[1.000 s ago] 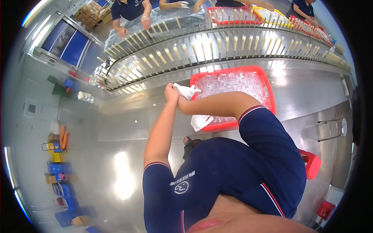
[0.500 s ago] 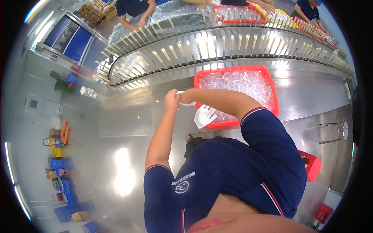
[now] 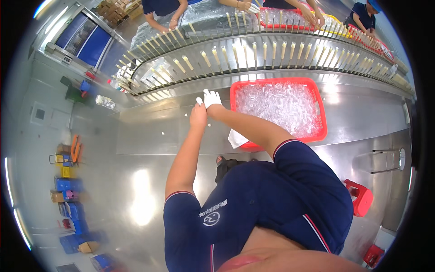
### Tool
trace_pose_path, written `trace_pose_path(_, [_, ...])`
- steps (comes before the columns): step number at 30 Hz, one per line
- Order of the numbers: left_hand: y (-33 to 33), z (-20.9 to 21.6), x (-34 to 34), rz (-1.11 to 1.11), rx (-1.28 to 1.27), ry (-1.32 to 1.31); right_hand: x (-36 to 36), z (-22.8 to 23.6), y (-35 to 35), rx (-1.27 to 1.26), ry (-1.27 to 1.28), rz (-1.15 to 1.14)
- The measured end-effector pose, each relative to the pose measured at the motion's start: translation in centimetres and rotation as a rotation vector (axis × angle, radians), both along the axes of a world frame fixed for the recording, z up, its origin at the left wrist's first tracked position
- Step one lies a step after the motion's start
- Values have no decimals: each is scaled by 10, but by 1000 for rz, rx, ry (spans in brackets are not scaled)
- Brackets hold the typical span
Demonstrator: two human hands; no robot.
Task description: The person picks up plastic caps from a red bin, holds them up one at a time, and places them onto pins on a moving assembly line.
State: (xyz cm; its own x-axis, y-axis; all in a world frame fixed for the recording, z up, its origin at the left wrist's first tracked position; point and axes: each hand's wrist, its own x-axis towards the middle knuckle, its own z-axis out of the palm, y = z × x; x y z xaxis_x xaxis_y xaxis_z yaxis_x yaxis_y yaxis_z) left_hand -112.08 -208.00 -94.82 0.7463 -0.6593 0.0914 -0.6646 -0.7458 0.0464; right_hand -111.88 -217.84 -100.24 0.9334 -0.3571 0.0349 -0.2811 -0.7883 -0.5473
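A white glove (image 3: 211, 97) covers my right hand (image 3: 213, 100), whose fingers stretch out and stand apart. Close beside it, my bare left hand (image 3: 198, 116) is closed on the thumb side of that glove. Both hands are above the steel worktop, left of a red basket (image 3: 322, 115). Small clear plastic tubes (image 3: 278, 106) fill the basket. A second white piece (image 3: 236, 138), a glove in the earlier frame, hangs at its near left corner, partly hidden by my right forearm.
Beyond the worktop (image 3: 149, 136), a curved conveyor (image 3: 204, 75) carries rows of upright pins with pale tops. Co-workers' hands (image 3: 312, 18) work behind it near more baskets. A red stool (image 3: 361, 198) stands at my right. Small white scraps (image 3: 186, 115) lie on the steel.
The glove has come onto my right hand, and its fingers have straightened out. My right arm has shifted left and away from the basket, uncovering more tubes.
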Motion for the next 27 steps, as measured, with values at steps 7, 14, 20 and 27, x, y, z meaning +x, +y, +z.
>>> trace_pose_path(7, [6, -15, 4, 186, 238, 330, 2, 3, 3, -155, 368, 130])
trace_pose_path(14, [6, -13, 8, 153, 414, 288, -29, 14, 3, -278, 7, 266])
trace_pose_path(20, [-22, 23, -19, 118, 349, 216, -11, 6, -10, 83, 238, -124])
trace_pose_path(27, [-45, 33, -19, 24, 283, 91, 11, 7, -35, 538, 292, -275])
